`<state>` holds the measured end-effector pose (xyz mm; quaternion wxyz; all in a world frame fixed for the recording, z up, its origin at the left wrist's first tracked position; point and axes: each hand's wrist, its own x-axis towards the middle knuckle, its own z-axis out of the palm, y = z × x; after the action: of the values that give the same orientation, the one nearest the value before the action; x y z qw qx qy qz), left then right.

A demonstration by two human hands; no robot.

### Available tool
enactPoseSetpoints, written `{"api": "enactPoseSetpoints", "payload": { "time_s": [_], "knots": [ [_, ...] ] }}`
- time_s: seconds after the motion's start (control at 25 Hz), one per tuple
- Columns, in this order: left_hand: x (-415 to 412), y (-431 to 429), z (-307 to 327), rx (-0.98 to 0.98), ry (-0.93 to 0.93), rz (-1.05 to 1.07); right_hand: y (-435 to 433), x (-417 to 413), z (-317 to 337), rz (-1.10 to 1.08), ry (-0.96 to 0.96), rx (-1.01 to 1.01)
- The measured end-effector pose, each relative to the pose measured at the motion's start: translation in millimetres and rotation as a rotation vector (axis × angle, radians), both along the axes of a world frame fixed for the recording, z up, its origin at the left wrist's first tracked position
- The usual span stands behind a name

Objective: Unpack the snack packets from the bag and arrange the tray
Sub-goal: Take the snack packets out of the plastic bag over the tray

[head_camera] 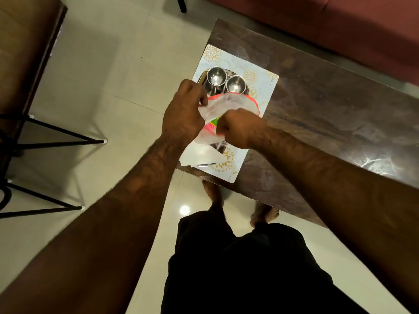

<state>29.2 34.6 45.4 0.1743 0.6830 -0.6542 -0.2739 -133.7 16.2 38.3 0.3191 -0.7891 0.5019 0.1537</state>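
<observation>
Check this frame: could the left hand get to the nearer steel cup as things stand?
Probably not yet. The left hand is closed on the plastic bag, so it isn't free. The cup itself stands uncovered just beyond its knuckles, with nothing between them.

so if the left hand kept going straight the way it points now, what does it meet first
Probably the nearer steel cup. The left hand, gripping the plastic bag, points up the picture toward the tray. Depth is unclear, so it might pass above the cup's rim.
</observation>
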Motion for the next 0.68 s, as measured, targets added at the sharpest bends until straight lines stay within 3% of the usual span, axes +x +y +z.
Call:
{"api": "enactPoseSetpoints", "payload": {
  "time_s": [0.08, 0.28, 0.44, 0.68],
  "knots": [
    [4.7, 2.6, -3.9, 0.029, -0.15, -0.086, 0.9, 0.0, -15.2, 0.02, 0.094, 0.083],
    [5.2, 9.8, -19.8, 0.245, -0.491, -0.302, -11.9, -3.1, -31.5, -0.041, 0.073, 0.13],
    [-13.4, 4.2, -21.3, 0.288, -0.363, -0.086, -12.6, 0.2, -26.6, -0.045, 0.074, 0.099],
    [-18.6, -2.9, -17.0, 0.217, -0.278, -0.164, -13.0, 6.8, -19.1, -0.047, 0.145, 0.117]
  ]
}}
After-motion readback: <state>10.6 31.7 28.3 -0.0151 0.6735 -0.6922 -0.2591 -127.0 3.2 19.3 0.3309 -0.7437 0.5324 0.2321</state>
